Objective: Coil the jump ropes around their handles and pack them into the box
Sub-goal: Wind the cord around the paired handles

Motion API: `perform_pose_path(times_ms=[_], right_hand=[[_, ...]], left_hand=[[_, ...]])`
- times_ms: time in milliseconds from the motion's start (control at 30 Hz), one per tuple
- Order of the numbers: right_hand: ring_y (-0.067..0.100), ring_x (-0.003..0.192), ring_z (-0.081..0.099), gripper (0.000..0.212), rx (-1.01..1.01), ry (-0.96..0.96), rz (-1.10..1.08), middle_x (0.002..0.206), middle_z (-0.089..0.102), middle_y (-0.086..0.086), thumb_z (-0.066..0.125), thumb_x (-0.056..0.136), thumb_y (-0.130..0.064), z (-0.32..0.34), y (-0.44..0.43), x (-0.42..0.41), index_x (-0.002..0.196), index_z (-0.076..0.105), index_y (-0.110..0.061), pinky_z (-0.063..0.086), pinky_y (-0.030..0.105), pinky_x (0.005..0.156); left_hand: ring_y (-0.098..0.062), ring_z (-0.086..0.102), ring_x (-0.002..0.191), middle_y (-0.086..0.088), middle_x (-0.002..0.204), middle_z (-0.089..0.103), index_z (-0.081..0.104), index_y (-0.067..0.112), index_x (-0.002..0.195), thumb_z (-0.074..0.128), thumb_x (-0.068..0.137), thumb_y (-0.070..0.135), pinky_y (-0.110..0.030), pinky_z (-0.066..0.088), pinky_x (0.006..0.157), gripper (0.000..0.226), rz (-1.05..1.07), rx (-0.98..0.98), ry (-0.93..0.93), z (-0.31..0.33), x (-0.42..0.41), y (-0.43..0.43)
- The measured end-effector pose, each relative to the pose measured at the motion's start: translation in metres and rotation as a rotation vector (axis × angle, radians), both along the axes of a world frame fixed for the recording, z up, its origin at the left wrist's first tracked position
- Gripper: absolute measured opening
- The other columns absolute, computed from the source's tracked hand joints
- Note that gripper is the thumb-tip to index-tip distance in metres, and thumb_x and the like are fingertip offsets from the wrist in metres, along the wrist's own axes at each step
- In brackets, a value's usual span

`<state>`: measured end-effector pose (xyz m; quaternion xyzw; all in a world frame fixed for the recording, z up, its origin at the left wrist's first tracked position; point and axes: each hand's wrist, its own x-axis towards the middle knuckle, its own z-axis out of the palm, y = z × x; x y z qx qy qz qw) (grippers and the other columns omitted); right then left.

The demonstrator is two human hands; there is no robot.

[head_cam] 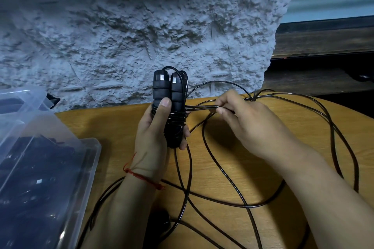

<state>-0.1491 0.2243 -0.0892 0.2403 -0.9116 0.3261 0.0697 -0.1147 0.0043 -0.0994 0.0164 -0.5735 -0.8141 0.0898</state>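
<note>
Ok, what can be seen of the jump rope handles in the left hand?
The two jump rope handles are black, ribbed, foam-like grips with a pale shiny patch near each cap. They stand upright side by side, gripped by the left hand, thumb across the front. Thin black cord is wound several turns round their middle.
</note>
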Motion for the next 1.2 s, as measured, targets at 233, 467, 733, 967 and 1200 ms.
perform_pose_path(times_ms=[233,467,733,967,1200], right_hand=[[0.011,0.091,0.057,0.014,-0.023,0.067,-0.002,0.098,0.063,-0.016,0.051,0.108,-0.041,0.017,-0.011,0.011,0.108,0.060,-0.031,0.049,0.041,0.077],[0.008,0.069,0.053,0.018,-0.100,-0.067,-0.007,0.067,0.055,-0.007,0.051,0.108,-0.043,0.028,-0.027,0.024,0.098,0.059,-0.032,0.039,0.032,0.058],[0.007,0.067,0.055,0.020,-0.159,-0.158,-0.054,0.065,0.058,-0.009,0.057,0.106,-0.044,0.028,-0.031,0.027,0.090,0.064,-0.033,0.040,0.029,0.057],[0.008,0.066,0.054,0.027,-0.161,-0.208,-0.107,0.067,0.059,-0.006,0.059,0.104,-0.047,0.025,-0.043,0.033,0.084,0.064,-0.030,0.039,0.032,0.056],[0.005,0.066,0.055,0.026,0.044,-0.183,-0.041,0.063,0.058,-0.012,0.062,0.101,-0.050,0.035,-0.042,0.039,0.086,0.065,-0.029,0.037,0.028,0.057]], left_hand=[[-0.030,0.063,0.066,-0.008,0.087,0.066,0.059,0.014,0.110,0.064,0.103,0.034,-0.036,0.047,0.049,0.022,0.080,-0.191,0.057,0.001,0.001,0.003],[-0.017,0.063,0.080,0.000,0.094,0.065,0.058,0.011,0.127,0.079,0.093,0.025,-0.027,0.052,0.068,0.043,0.114,-0.446,0.170,0.004,0.006,0.008],[-0.014,0.061,0.107,0.011,0.115,0.061,0.059,0.022,0.131,0.083,0.085,0.014,-0.020,0.046,0.090,0.053,0.221,-0.828,0.235,-0.005,0.003,0.006],[-0.006,0.058,0.103,0.013,0.117,0.060,0.057,0.022,0.130,0.076,0.083,0.027,-0.015,0.043,0.073,0.052,0.340,-1.078,0.186,-0.007,0.008,0.012],[-0.008,0.058,0.080,0.014,0.098,0.057,0.053,0.031,0.116,0.067,0.085,0.053,-0.024,0.037,0.058,0.040,0.323,-1.159,-0.067,-0.011,0.007,0.003]])
